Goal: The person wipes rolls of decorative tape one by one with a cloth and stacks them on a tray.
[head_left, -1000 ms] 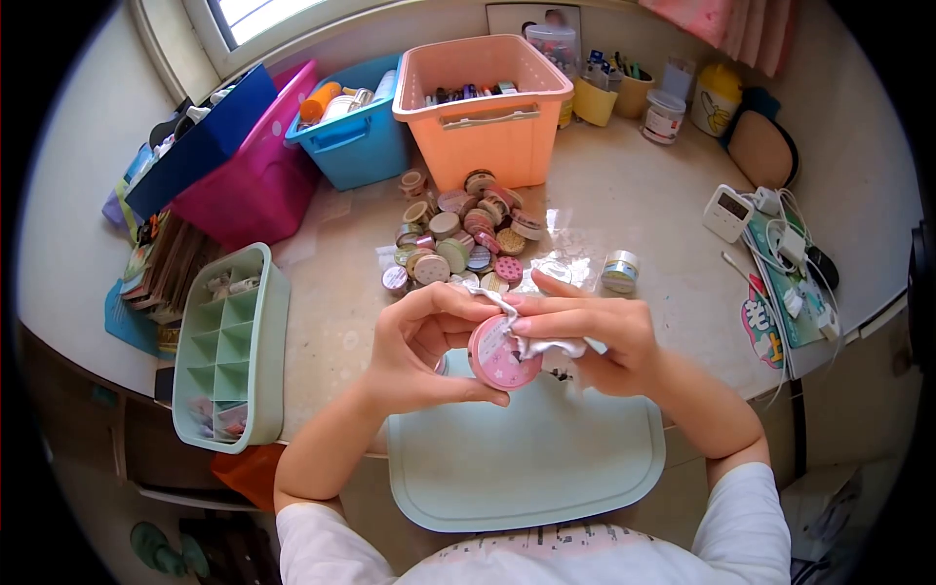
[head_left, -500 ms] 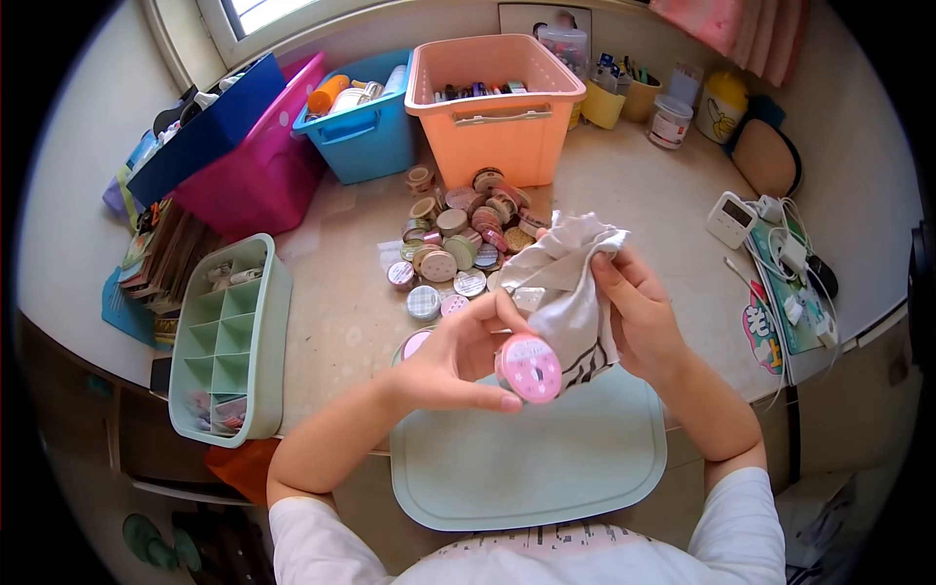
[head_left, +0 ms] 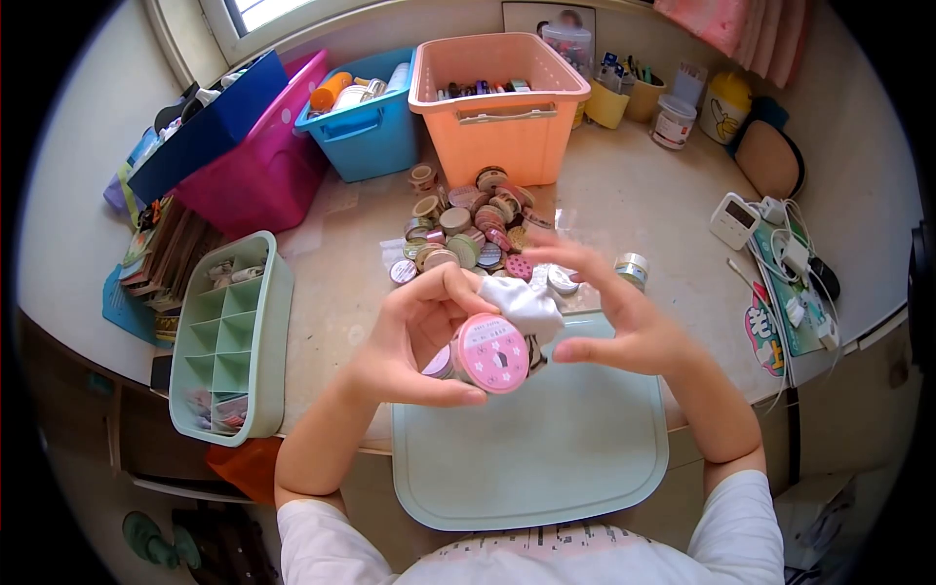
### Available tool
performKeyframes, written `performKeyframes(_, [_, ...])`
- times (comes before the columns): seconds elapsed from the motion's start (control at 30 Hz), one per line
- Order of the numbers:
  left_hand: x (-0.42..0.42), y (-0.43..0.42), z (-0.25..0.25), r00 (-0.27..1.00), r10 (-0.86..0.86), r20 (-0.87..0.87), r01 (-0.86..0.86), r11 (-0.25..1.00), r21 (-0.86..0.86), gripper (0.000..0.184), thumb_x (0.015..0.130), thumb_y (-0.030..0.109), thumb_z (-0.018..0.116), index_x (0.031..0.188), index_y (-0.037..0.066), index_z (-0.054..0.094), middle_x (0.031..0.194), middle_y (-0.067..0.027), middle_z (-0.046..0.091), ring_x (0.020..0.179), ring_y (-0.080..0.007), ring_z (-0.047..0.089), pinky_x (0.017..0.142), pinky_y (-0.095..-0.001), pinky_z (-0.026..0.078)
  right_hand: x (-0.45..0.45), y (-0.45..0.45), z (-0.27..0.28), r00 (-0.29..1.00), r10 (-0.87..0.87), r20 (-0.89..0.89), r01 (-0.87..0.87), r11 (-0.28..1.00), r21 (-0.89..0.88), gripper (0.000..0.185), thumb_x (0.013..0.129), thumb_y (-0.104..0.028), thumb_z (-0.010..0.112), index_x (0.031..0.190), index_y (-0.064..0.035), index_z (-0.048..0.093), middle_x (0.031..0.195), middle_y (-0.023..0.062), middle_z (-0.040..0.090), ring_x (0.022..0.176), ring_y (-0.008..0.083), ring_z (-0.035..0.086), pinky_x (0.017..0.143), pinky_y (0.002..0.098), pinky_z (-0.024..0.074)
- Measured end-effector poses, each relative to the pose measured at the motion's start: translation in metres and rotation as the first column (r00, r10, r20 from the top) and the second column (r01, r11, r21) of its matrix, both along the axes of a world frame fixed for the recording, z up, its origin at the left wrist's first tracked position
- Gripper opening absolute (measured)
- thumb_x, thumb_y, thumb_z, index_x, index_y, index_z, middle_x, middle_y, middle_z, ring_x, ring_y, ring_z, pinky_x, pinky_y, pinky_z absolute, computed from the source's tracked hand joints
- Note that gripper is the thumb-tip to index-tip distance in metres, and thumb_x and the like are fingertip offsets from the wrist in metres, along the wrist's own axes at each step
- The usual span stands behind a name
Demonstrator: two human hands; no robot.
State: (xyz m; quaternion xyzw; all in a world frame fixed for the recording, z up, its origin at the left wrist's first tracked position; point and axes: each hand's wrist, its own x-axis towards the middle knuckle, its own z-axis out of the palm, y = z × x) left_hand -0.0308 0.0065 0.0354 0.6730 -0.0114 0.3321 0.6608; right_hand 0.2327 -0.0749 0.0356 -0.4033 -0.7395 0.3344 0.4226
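Observation:
My left hand grips a roll of washi tape with a pink label facing up. A bunched white cloth lies against the back of that roll, by my left fingertips; part of it is hidden. To the right, my right hand is open with fingers spread, its thumb close to the cloth. Beyond both hands is a heap of washi tape rolls on the desk. Another small stack of rolls stands behind my right hand. Under my hands is a pale green lid.
At left stands a pale green divided box with small items in some compartments. An orange bin, a blue bin and a magenta bin line the back. A white digital device and cables lie at right.
My right hand has let go of the cloth and opened. The cloth now sits bunched by the tape roll. My left hand has moved slightly left and up, turning the pink label upward.

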Motion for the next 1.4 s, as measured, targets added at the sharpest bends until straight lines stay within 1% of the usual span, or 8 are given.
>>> performKeyframes(0.07, [0.002,-0.006,0.0,0.999,-0.014,-0.034,0.012,0.998,-0.067,0.063,0.063,0.005,0.091,0.115,-0.001,0.056,0.115,-0.0103,0.058,0.112,-0.0178,0.06,0.1,-0.0331,0.048,-0.004,0.0,-0.006,0.998,0.043,0.052,-0.048,0.993,0.11,0.055,0.086,-0.018,0.077,0.136,-0.0084,0.056,0.137,0.0102,0.056,0.116,0.0183,0.059,0.101,0.0374,0.0447])
performKeyframes(0.17, [0.005,-0.007,0.002,0.999,0.039,-0.038,-0.039,0.999,-0.016,0.062,0.066,0.003,0.09,0.117,-0.001,0.055,0.118,-0.0099,0.057,0.113,-0.0177,0.06,0.1,-0.0334,0.048,-0.007,-0.007,-0.009,0.897,-0.043,-0.441,-0.156,0.9,-0.406,0.031,0.093,0.002,0.063,0.123,-0.0044,0.063,0.102,-0.0006,0.069,0.095,0.0077,0.065,0.083,0.0229,0.0517])
performKeyframes(0.3, [0.006,-0.01,0.003,0.986,0.16,-0.053,-0.158,0.986,0.043,0.061,0.069,0.001,0.086,0.12,0.001,0.053,0.12,-0.0087,0.056,0.113,-0.0173,0.061,0.1,-0.0335,0.049,-0.004,-0.006,-0.001,0.754,-0.259,-0.604,0.048,0.938,-0.342,0.011,0.096,-0.01,0.063,0.106,-0.0073,0.06,0.094,-0.0008,0.064,0.074,0.0029,0.055,0.061,0.0218,0.0448])
performKeyframes(0.6, [0.017,-0.016,-0.002,0.96,0.271,-0.065,-0.255,0.948,0.188,0.06,0.073,0.003,0.08,0.129,0.002,0.057,0.121,-0.0081,0.048,0.112,-0.016,0.057,0.097,-0.0312,0.048,-0.03,-0.017,-0.008,0.703,-0.018,-0.711,-0.371,0.843,-0.389,0.027,0.099,-0.01,0.063,0.119,-0.0118,0.046,0.118,0.0004,0.054,0.113,0.0088,0.057,0.092,0.0274,0.0503])
performKeyframes(0.87, [0.02,-0.016,-0.012,0.776,0.618,0.128,-0.51,0.495,0.703,0.044,0.077,0.002,0.071,0.12,0.002,0.067,0.112,-0.0107,0.044,0.097,-0.0229,0.05,0.082,-0.0359,0.046,-0.037,-0.019,-0.012,0.784,-0.216,-0.583,0.028,0.949,-0.315,0.036,0.089,0.002,0.072,0.116,-0.0101,0.05,0.11,0.0033,0.066,0.101,0.0109,0.064,0.083,0.0269,0.0551])
performKeyframes(1.13, [0.016,-0.016,-0.013,0.706,0.667,0.239,-0.631,0.438,0.64,0.024,0.083,-0.001,0.065,0.107,-0.002,0.065,0.113,-0.0159,0.057,0.103,-0.0285,0.057,0.081,-0.0373,0.047,-0.033,-0.018,-0.019,0.799,-0.251,-0.546,0.2,0.968,-0.152,0.028,0.089,0.003,0.072,0.11,-0.007,0.058,0.102,0.0024,0.068,0.097,0.0112,0.067,0.082,0.0261,0.0553])
performKeyframes(1.33, [0.013,-0.025,-0.008,0.718,0.695,0.02,-0.524,0.521,0.674,0.012,0.097,0.002,0.058,0.105,-0.004,0.064,0.098,-0.014,0.068,0.075,-0.0181,0.069,0.062,-0.0267,0.052,-0.035,-0.022,-0.017,0.903,-0.199,-0.381,0.186,0.98,-0.073,0.032,0.088,0.005,0.071,0.119,-0.0019,0.066,0.111,0.0068,0.07,0.1,0.0138,0.068,0.087,0.0285,0.0561])
performKeyframes(1.4, [0.015,-0.024,-0.01,0.724,0.688,0.057,-0.554,0.53,0.642,0.022,0.091,0.005,0.07,0.111,-0.002,0.064,0.092,-0.0133,0.067,0.076,-0.0257,0.067,0.064,-0.0326,0.054,-0.035,-0.021,-0.019,0.874,-0.183,-0.449,0.176,0.983,-0.057,0.033,0.087,0.006,0.072,0.119,-0.0015,0.067,0.111,0.0076,0.071,0.101,0.0148,0.068,0.088,0.0298,0.0565])
